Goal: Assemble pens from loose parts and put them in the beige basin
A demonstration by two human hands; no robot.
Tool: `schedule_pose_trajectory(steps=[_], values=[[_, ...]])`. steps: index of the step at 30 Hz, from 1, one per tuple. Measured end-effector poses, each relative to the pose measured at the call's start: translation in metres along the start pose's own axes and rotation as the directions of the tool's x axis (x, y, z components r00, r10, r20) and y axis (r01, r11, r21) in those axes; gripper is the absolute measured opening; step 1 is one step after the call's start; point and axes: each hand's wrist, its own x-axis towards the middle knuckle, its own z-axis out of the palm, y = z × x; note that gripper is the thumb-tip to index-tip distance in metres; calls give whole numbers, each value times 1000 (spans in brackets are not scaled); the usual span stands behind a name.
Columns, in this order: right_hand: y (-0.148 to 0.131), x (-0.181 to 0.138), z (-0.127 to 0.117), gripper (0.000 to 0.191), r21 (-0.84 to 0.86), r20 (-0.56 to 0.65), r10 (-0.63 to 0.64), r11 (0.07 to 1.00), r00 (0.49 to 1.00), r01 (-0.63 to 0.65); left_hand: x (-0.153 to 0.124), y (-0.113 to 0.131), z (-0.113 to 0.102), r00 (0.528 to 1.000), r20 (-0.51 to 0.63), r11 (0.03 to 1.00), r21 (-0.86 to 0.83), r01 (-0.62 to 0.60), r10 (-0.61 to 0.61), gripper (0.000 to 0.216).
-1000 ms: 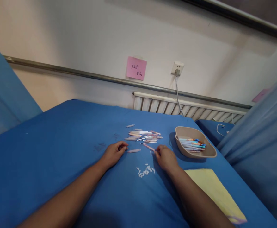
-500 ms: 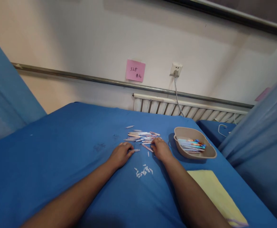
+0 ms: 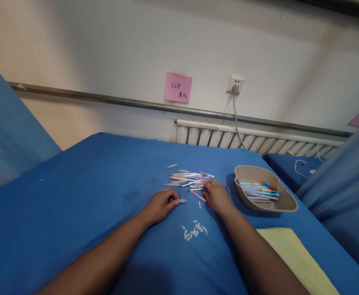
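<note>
My left hand (image 3: 160,206) rests on the blue sheet, thumb and fingers pinched on a pale pen barrel (image 3: 182,200) whose end sticks out to the right. Fingers curled, my right hand (image 3: 216,197) lies at the right edge of a loose pile of pen parts (image 3: 184,179): pale and patterned barrels and thin white refills. What its fingertips grip is hidden. Close to its thumb lie a pink patterned barrel (image 3: 197,196) and a small white piece (image 3: 199,204). Nearer to me, between my forearms, several small white cone-shaped tips (image 3: 194,231) are scattered.
Right of my right hand stands a beige basin (image 3: 285,203) with several pens inside. A yellow cloth (image 3: 293,256) lies in front of it. Behind the blue-covered bed (image 3: 75,196) are a radiator (image 3: 216,138) and a socket with a cord (image 3: 235,85). Blue curtains hang on both sides.
The view has shifted slightly, so most things appear farther right. My left hand still pinches the pale barrel, and my right hand stays at the pile's edge.
</note>
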Motion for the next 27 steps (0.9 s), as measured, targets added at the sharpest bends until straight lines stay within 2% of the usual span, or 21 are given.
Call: schedule_pose_trajectory(steps=[9, 17, 27], values=[[0, -1, -3, 17, 39, -9, 31, 999, 999, -31, 0, -1, 2, 1000, 12, 1000, 19, 14, -15, 25], [0, -4, -9, 12, -31, 57, 52, 998, 997, -50, 0, 0, 1, 1000, 8, 999, 28, 16, -16, 27], [-1, -5, -12, 19, -9, 154, -84, 996, 985, 86, 2, -2, 3, 999, -8, 998, -47, 43, -44, 28]])
